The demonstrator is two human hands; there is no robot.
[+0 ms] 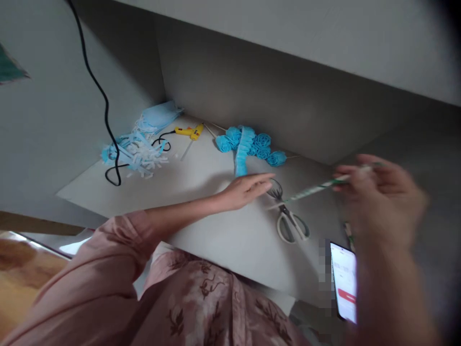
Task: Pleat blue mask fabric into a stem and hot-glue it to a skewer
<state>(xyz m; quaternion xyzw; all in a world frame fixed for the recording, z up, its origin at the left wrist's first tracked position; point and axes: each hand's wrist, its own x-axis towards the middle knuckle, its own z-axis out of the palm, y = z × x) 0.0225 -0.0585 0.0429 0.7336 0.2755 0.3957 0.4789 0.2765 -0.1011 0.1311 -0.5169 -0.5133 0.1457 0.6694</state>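
Blue roses: at least six rosettes [262,140] in the upper middle of the frame, judged finished; overlap hides the exact count.
Pleated blue strip: one [243,144], lying across the roses, unrolled.
Stick: one [310,191], right of centre, its end passing over the scissors; a green band spirals along it with pale gaps, so its wrapping looks only partly done.
Right hand: [378,190] blurred, fingers pinched on the stick's upper end.
Left hand: [248,188] at centre, fingers stretched out, apparently holding nothing, near the scissors.
Scissors: one pair [284,211], on the worktop [216,235].
Yellow glue gun: one [194,132], upper middle-left, lying on its side.
Face masks: a pile [158,116], upper left, too overlapped to count.
Cut scraps: a heap [144,156] below the masks, uncountable.
Phone: one [344,283], lower right, screen lit.
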